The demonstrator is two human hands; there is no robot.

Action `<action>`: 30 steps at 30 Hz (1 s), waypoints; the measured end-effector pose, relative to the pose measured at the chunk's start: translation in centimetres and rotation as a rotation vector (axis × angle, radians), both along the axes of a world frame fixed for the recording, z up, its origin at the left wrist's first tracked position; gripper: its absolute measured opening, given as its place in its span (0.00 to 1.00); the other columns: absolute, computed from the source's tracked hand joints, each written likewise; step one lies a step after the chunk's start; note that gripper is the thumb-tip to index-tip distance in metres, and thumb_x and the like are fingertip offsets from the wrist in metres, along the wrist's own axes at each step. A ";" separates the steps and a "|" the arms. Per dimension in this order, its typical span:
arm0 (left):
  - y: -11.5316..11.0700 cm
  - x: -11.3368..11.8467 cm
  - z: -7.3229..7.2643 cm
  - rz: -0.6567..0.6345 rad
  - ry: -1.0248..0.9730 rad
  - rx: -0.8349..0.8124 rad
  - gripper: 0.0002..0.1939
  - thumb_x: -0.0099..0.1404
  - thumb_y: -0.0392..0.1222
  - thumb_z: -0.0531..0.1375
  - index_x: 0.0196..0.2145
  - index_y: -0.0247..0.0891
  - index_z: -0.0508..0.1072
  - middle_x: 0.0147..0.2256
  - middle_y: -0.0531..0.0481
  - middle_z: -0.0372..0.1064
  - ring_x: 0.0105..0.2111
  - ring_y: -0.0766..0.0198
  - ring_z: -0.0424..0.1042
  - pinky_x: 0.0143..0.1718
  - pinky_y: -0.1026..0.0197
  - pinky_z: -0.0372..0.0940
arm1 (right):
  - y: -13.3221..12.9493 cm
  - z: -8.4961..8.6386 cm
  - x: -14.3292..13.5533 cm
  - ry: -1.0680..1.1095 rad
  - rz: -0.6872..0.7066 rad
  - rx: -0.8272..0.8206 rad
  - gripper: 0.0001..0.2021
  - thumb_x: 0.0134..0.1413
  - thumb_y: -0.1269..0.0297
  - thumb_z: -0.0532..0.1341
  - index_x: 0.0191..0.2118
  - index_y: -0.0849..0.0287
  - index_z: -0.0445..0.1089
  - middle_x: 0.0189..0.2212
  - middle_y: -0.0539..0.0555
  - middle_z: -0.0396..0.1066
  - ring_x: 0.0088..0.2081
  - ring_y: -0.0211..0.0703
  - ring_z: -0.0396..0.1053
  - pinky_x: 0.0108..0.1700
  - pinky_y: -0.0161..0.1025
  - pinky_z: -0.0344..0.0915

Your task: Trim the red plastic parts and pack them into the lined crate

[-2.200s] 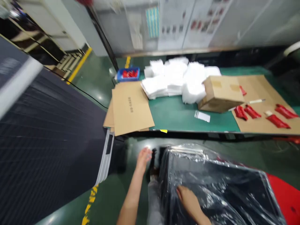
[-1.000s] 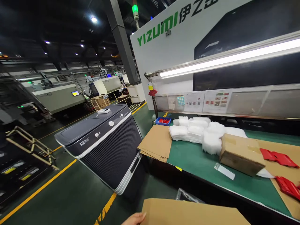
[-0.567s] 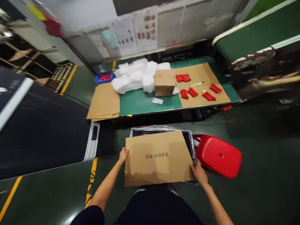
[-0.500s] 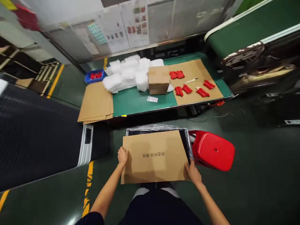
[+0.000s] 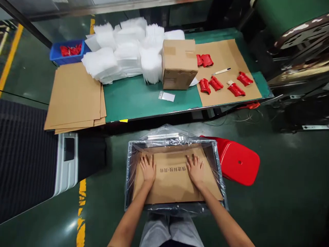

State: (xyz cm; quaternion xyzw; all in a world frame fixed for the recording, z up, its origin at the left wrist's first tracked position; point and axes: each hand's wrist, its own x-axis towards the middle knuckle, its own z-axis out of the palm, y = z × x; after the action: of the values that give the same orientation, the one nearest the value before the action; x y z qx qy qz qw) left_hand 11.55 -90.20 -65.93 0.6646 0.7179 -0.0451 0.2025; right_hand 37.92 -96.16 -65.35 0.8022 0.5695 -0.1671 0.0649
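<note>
A brown cardboard sheet (image 5: 171, 187) printed with a line of dark characters lies inside a grey crate (image 5: 128, 175). Clear plastic film (image 5: 164, 129) lines the crate and drapes over its rim. My left hand (image 5: 148, 170) rests flat on the left part of the sheet, fingers spread. On the right part, my right hand (image 5: 195, 170) also lies flat with its fingers apart. Neither hand grips anything. What lies beneath the sheet is hidden.
Beyond the crate stands a green-topped table (image 5: 133, 103) with stacked cardboard sheets (image 5: 74, 99), white foam sheets (image 5: 128, 51), a carton (image 5: 180, 61), several red parts (image 5: 236, 90) and a knife (image 5: 221, 71). A blue bin (image 5: 58, 56) sits at its left end. A red stool (image 5: 240, 163) stands right of the crate.
The cardboard sheet has gone from being held by its side edges over the crate to lying inside it. Both hands have let go of the edges and moved inward onto its top.
</note>
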 end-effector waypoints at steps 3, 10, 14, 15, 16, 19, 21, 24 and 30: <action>1.4 -0.1 -3.4 0.035 0.007 0.018 0.25 0.69 0.45 0.51 0.59 0.31 0.66 0.66 0.29 0.49 0.68 0.41 0.43 0.64 0.35 0.44 | 0.8 -4.2 -0.6 -0.018 -0.022 -0.005 0.24 0.67 0.61 0.43 0.62 0.56 0.64 0.63 0.64 0.57 0.64 0.57 0.52 0.62 0.58 0.47; 0.8 -0.3 -9.9 0.011 0.039 -0.035 0.22 0.70 0.44 0.49 0.54 0.30 0.72 0.66 0.30 0.48 0.69 0.39 0.38 0.65 0.34 0.41 | -0.5 -10.8 -0.8 -0.048 -0.069 -0.011 0.23 0.65 0.61 0.44 0.58 0.61 0.68 0.61 0.67 0.58 0.64 0.59 0.49 0.63 0.60 0.44; 0.7 -0.3 -12.0 0.028 0.043 -0.029 0.21 0.70 0.44 0.50 0.55 0.34 0.72 0.67 0.33 0.49 0.69 0.40 0.38 0.65 0.33 0.41 | -0.8 -13.3 -1.0 -0.056 -0.075 -0.033 0.22 0.64 0.61 0.47 0.55 0.63 0.70 0.59 0.69 0.61 0.64 0.62 0.49 0.63 0.61 0.43; 0.8 -0.2 -12.4 0.035 0.044 -0.031 0.22 0.70 0.44 0.50 0.55 0.34 0.71 0.67 0.33 0.50 0.69 0.40 0.39 0.65 0.33 0.42 | -0.7 -13.8 -1.1 -0.057 -0.074 -0.037 0.22 0.64 0.61 0.48 0.54 0.64 0.70 0.58 0.69 0.62 0.64 0.63 0.50 0.63 0.61 0.43; 0.9 -0.2 -12.8 0.038 0.049 -0.034 0.22 0.70 0.44 0.50 0.56 0.34 0.71 0.66 0.33 0.50 0.69 0.40 0.39 0.65 0.34 0.42 | -0.7 -14.2 -1.1 -0.059 -0.074 -0.041 0.22 0.64 0.61 0.48 0.54 0.64 0.71 0.57 0.69 0.63 0.63 0.63 0.51 0.62 0.61 0.44; 1.1 -0.1 -13.7 0.027 0.080 -0.039 0.21 0.70 0.44 0.50 0.55 0.33 0.71 0.66 0.31 0.50 0.69 0.39 0.40 0.65 0.35 0.43 | -0.4 -15.1 -1.3 -0.061 -0.076 -0.051 0.21 0.64 0.60 0.48 0.54 0.63 0.70 0.56 0.68 0.65 0.62 0.63 0.53 0.62 0.62 0.44; 1.1 0.0 -14.2 0.016 0.103 -0.051 0.21 0.70 0.43 0.49 0.54 0.33 0.72 0.65 0.29 0.52 0.68 0.38 0.42 0.65 0.34 0.43 | -0.3 -15.5 -1.4 -0.056 -0.075 -0.060 0.22 0.65 0.61 0.47 0.56 0.61 0.69 0.58 0.66 0.63 0.63 0.61 0.51 0.62 0.61 0.44; 1.1 0.1 -14.8 0.005 0.125 -0.083 0.20 0.70 0.43 0.49 0.49 0.30 0.74 0.61 0.26 0.59 0.66 0.36 0.48 0.63 0.33 0.45 | -0.2 -16.0 -1.5 -0.047 -0.070 -0.087 0.21 0.65 0.61 0.46 0.54 0.61 0.70 0.59 0.67 0.61 0.64 0.60 0.50 0.62 0.60 0.43; 1.2 0.3 -16.2 0.010 0.151 -0.148 0.21 0.70 0.44 0.49 0.45 0.26 0.76 0.57 0.24 0.63 0.64 0.33 0.51 0.63 0.30 0.43 | 0.1 -16.8 -1.4 -0.045 -0.059 -0.155 0.21 0.65 0.63 0.48 0.55 0.66 0.70 0.60 0.71 0.60 0.64 0.65 0.51 0.63 0.64 0.42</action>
State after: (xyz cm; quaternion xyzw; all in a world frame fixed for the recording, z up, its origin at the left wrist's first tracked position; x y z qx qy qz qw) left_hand 11.89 -88.95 -82.14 0.6387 0.7292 -0.1472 0.1966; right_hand 36.50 -96.06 -82.19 0.8149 0.5292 -0.1945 0.1346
